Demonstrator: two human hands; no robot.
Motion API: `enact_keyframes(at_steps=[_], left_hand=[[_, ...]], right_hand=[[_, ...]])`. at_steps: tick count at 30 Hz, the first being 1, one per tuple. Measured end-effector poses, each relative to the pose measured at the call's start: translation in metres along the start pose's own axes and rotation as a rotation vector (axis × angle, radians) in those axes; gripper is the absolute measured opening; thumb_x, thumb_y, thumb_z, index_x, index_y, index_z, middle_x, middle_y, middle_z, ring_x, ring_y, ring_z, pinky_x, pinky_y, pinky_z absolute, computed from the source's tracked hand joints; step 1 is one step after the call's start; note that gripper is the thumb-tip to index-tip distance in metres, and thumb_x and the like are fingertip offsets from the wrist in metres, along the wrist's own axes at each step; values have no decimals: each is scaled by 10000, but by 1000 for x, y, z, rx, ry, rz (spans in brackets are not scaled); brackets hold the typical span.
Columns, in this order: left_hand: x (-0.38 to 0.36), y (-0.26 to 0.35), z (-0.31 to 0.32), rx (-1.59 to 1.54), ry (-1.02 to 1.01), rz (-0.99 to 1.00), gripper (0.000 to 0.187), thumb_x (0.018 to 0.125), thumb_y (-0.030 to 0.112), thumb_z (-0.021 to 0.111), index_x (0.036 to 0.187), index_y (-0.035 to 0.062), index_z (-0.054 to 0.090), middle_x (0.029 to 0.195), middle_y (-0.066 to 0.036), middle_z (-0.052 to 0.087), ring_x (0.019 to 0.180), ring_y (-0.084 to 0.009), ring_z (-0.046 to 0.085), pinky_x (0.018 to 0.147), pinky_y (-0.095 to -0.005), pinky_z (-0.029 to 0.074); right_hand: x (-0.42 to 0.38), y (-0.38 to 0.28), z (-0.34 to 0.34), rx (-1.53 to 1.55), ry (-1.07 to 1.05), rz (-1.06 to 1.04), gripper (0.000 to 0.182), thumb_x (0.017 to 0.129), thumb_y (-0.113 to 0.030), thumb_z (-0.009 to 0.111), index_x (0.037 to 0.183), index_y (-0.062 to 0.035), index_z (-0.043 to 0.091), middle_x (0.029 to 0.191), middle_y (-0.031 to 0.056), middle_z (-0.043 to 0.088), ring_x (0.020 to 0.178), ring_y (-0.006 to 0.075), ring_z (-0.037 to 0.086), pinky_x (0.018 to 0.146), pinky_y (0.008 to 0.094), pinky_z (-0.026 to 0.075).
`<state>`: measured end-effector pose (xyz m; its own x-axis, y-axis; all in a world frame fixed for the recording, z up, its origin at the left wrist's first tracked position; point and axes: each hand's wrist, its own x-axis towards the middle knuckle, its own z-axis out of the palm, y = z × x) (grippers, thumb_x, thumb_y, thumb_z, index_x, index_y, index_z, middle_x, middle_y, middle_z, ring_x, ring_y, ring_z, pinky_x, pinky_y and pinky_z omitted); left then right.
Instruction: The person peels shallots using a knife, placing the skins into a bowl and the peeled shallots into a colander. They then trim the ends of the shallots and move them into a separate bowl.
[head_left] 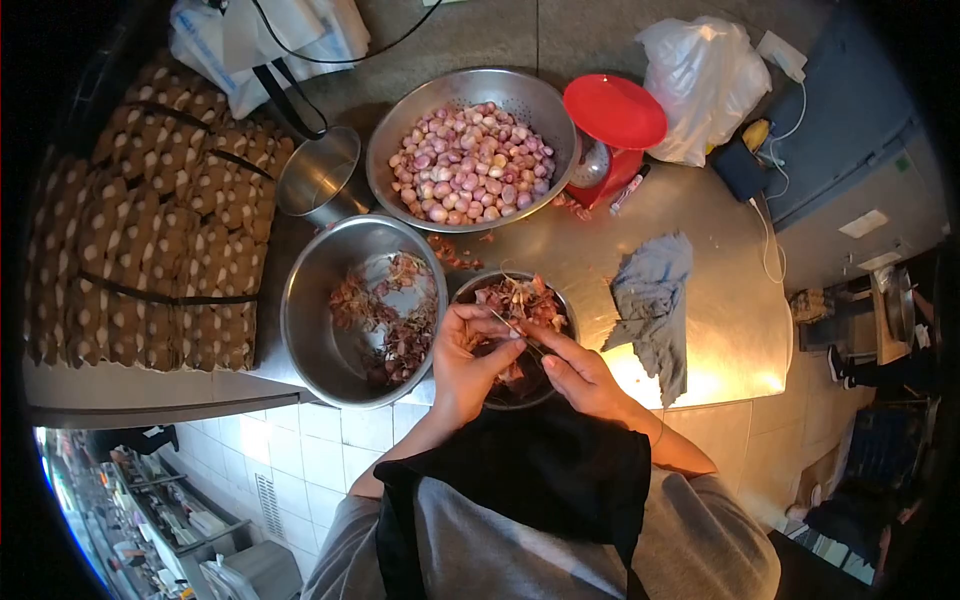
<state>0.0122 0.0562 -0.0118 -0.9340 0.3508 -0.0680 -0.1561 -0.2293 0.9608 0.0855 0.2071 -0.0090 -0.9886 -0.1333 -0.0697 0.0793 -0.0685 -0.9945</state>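
Note:
Both my hands meet over a metal bowl of papery shallots and skins (520, 292) at the table's front edge. My left hand (470, 358) is pinched, thumb toward the fingers, with a thin pale strip (502, 320) showing at its fingertips. Opposite it, my right hand (588, 375) has its thumb and fingers closed at the same spot. What they grip is too small to make out. Left of them stands a wide steel basin (300, 345) with reddish skins inside. Behind, a large steel colander (385, 205) holds many peeled shallots (470, 165).
A steel pot (322, 180) stands beside the colander. To its right are a red scale (615, 115), a marker (630, 190) and a white plastic bag (705, 90). A grey rag (655, 300) lies on the steel table (745, 330). Stacked egg trays (150, 230) fill the left.

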Motion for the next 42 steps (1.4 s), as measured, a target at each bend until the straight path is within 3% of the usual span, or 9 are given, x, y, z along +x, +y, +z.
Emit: enact_keyframes(at_steps=[5, 10, 15, 18, 25, 31, 36, 40, 42], left_hand=[[-1, 2, 3, -23, -7, -28, 433, 651, -124, 637, 981, 32, 404, 854, -104, 595, 810, -138, 573, 755, -250, 450], [8, 10, -3, -7, -45, 14, 331, 673, -105, 628, 922, 28, 455, 838, -95, 594, 800, -145, 575, 746, -260, 468], [77, 54, -10, 129, -24, 178, 150, 704, 40, 669, 820, 33, 573, 876, -75, 594, 801, -149, 565, 716, -274, 469], [130, 93, -12, 341, 13, 403, 312, 753, 106, 643, 1026, -25, 565, 893, -58, 594, 814, -106, 540, 718, -227, 447], [138, 104, -73, 395, -60, 371, 293, 782, 77, 607, 1066, 35, 554, 968, -53, 593, 823, -109, 543, 744, -231, 432], [100, 49, -170, 1190, -205, -74, 414, 670, 171, 707, 1039, 50, 564, 851, -89, 618, 782, -159, 573, 674, -285, 452], [63, 0, -178, 1696, -600, -328, 285, 645, 130, 632, 919, 64, 587, 813, -153, 610, 771, -306, 587, 685, -384, 452], [56, -39, -178, 1593, -498, 7, 252, 607, 33, 525, 849, 63, 587, 752, -148, 595, 762, -344, 568, 652, -413, 438], [57, -36, -177, 1539, -529, -20, 217, 638, 35, 539, 849, 59, 584, 750, -142, 592, 747, -318, 576, 652, -389, 444]], right_hand=[[-1, 8, -2, 120, 31, 63, 385, 904, -154, 407, 1261, -17, 358, 929, 44, 517, 817, 112, 495, 719, 210, 380], [1, 11, -2, 316, 157, 66, 367, 913, -172, 394, 1251, -31, 374, 603, -64, 296, 477, 22, 250, 437, 166, 200], [-2, 8, -2, 270, 126, 76, 373, 916, -183, 386, 1257, -32, 369, 601, -62, 321, 490, 26, 287, 445, 168, 223], [-4, 11, 1, 186, 81, 43, 385, 916, -198, 387, 1263, -34, 363, 592, -60, 319, 491, 30, 285, 447, 174, 221], [-7, 19, 0, 231, 52, 42, 391, 912, -204, 399, 1261, -30, 364, 596, -62, 326, 488, 25, 281, 443, 172, 201], [1, 18, 2, 186, 49, 59, 384, 913, -191, 396, 1263, -36, 363, 587, -63, 334, 483, 25, 290, 443, 165, 223], [1, 16, 1, 189, 56, 69, 388, 911, -191, 399, 1269, -44, 358, 582, -63, 335, 480, 25, 291, 440, 170, 223], [0, 15, 2, 220, 58, 74, 392, 910, -186, 401, 1274, -49, 352, 581, -65, 338, 476, 24, 288, 439, 170, 220], [0, 15, 2, 203, 44, 70, 394, 910, -184, 400, 1276, -50, 348, 581, -66, 338, 476, 24, 287, 438, 170, 220]])
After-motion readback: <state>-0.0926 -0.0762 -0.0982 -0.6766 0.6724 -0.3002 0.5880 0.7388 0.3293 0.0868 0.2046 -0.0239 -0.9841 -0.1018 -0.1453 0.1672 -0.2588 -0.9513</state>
